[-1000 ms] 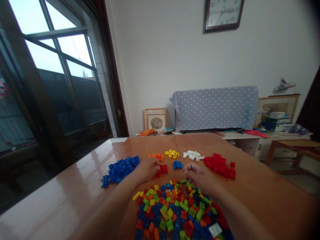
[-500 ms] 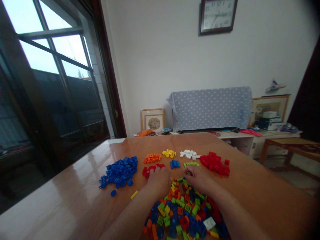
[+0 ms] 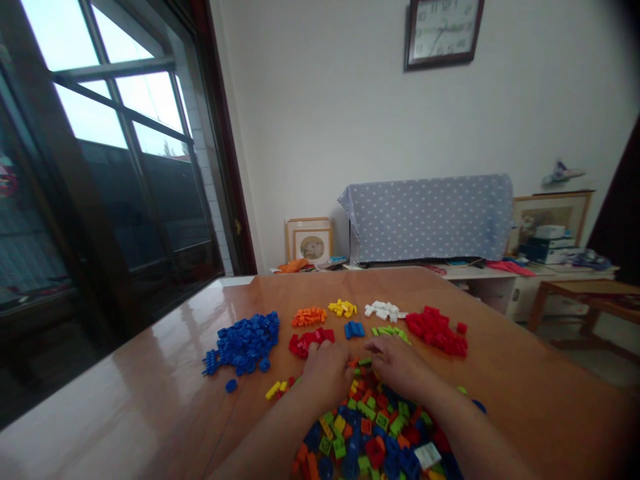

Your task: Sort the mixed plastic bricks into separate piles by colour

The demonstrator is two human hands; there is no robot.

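Observation:
My left hand (image 3: 327,372) is over the far left edge of a mixed pile of toy building bricks (image 3: 370,427). Its fingers are curled and point down; whatever they hold is hidden behind the hand. Just beyond it lies a small group of red bricks (image 3: 311,341). Facing it, my right hand (image 3: 400,362) hovers above the pile's far right edge, fingers loosely bent and apart from the thumb, with no brick visible in them. Light green bricks (image 3: 389,331) lie in a row right behind that hand. A few blue bricks (image 3: 354,329) sit between and beyond both hands.
Sorted heaps stand on the brown table (image 3: 165,373): blue bricks (image 3: 245,340) at left, orange bricks (image 3: 309,316), yellow bricks (image 3: 343,308) and white bricks (image 3: 383,311) behind, red bricks (image 3: 436,331) at right. Loose yellow bricks (image 3: 273,391) lie beside my left forearm.
My right hand has drawn back slightly from the light green bricks, showing more of them. My left hand has come a little nearer, away from the red group. The view has shifted slightly left.

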